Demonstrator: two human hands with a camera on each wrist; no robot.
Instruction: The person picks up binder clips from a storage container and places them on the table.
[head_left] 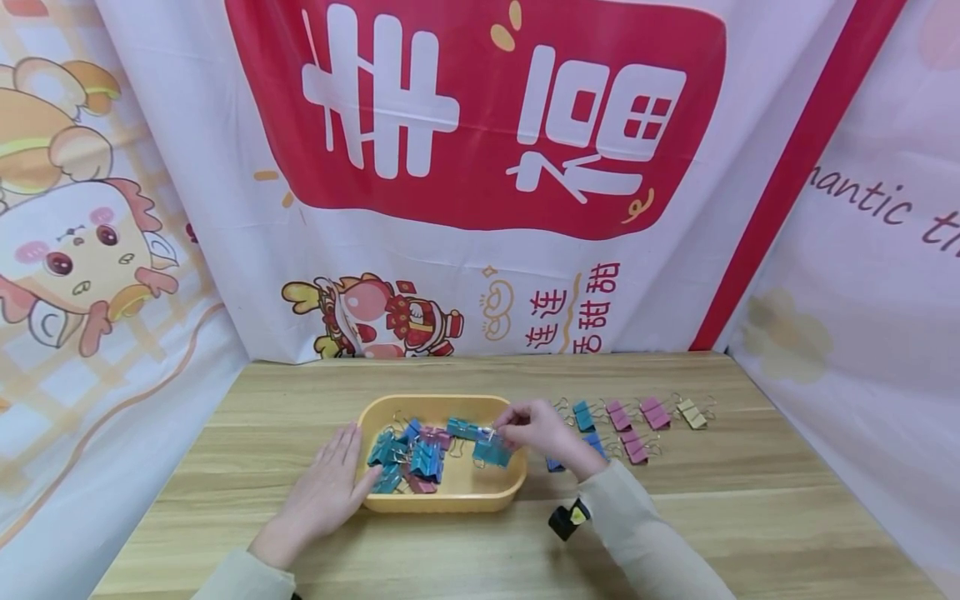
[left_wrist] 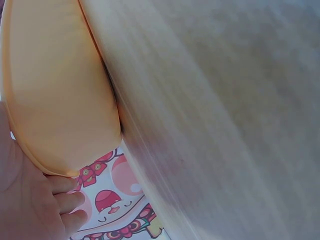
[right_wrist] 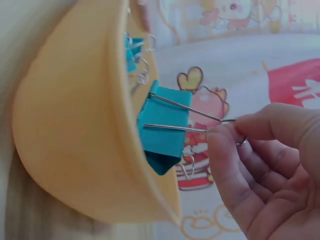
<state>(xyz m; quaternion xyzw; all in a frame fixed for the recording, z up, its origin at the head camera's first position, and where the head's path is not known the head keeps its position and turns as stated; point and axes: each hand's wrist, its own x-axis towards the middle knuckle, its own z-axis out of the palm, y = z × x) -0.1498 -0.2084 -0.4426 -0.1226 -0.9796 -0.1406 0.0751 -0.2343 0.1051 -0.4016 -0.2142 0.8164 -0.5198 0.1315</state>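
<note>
A yellow plastic bin holds several binder clips in teal, blue and pink, heaped mostly at its left side. My right hand is over the bin's right end and pinches a teal binder clip by a wire handle. In the right wrist view that teal clip hangs from thumb and forefinger, its body overlapping the bin's rim. With fingers straight, my left hand lies against the left side of the bin; the left wrist view shows its fingers at the bin's edge.
To the right of the bin, binder clips lie in two rows on the wooden table: a teal clip, pink clips, a yellow clip and blue ones partly behind the right forearm. A printed cloth hangs behind the table.
</note>
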